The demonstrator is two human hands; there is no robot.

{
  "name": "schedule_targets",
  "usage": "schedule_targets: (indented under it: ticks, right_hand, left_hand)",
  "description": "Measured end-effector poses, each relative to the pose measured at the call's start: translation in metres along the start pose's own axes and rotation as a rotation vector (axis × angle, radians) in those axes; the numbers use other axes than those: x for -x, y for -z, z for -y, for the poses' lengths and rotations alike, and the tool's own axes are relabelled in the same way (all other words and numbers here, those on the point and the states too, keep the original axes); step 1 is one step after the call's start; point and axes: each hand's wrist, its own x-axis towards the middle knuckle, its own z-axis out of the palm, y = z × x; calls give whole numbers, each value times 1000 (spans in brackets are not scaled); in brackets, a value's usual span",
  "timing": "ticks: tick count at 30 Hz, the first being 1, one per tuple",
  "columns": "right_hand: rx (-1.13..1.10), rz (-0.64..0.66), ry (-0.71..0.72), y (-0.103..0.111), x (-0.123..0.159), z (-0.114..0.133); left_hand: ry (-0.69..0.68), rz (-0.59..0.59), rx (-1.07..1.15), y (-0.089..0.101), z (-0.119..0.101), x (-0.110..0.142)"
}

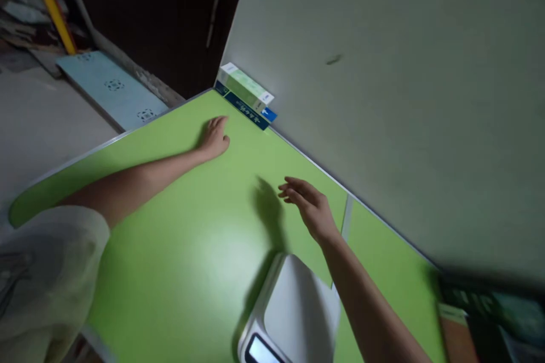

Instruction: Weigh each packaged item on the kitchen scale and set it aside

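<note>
My left hand (215, 137) rests low over the green tabletop (170, 198), thumb apart from its fingers, holding nothing. Just beyond its fingertips, a slim green-and-white carton (247, 88) sits on a dark blue box (247, 112) with white lettering, both lying against the wall. My right hand (310, 204) hovers above the table with loosely bent fingers and nothing in it; its shadow falls to the left. Below that hand and partly beside the forearm stands a white kitchen scale (300, 300), its lit display cut off by the bottom edge; I cannot read it.
A pale wall (404, 79) with a small dark mark borders the table's far side. Blurred boxes (460, 329) stand at the lower right. Left of the table, a light-blue patterned board (108, 88) lies on the floor near a yellow pole (50, 3) and a dark door (157, 17).
</note>
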Motion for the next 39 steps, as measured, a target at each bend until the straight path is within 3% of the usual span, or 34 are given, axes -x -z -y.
schedule_targets:
  ticks: [5,9,14,18,23,28,33,36,39]
  right_hand:
    - [-155,-30,-94,-53,-77,16]
    - [-192,-67,-104,-85,-129,20]
    - [-180,-138,-131,-109,-179,27]
    - [-153,-97,-156,-112,-191,32]
    - [-316,-113,-164,-104,-170,33]
    - [-444,-280,-207,-79,-146,30]
    - [-392,-310,-240,-35,-96,27]
    - [-330,-313,-171,4,-33,25]
    - [-115,-270,-40,47,46,17]
  left_hand:
    - [70,-290,242,3,29,-82]
    - [49,-359,428,-4,38,-129]
    - [47,-374,494,-10,46,-163]
    - [-28,-445,474,-10,48,-163]
    - [2,-532,436,-1,31,-133]
    - [290,-465,652,2,4,-84]
    - [438,-262,724,2,-31,-12]
    - [442,-89,736,7,-61,50]
    - [393,220,695,13,-92,115]
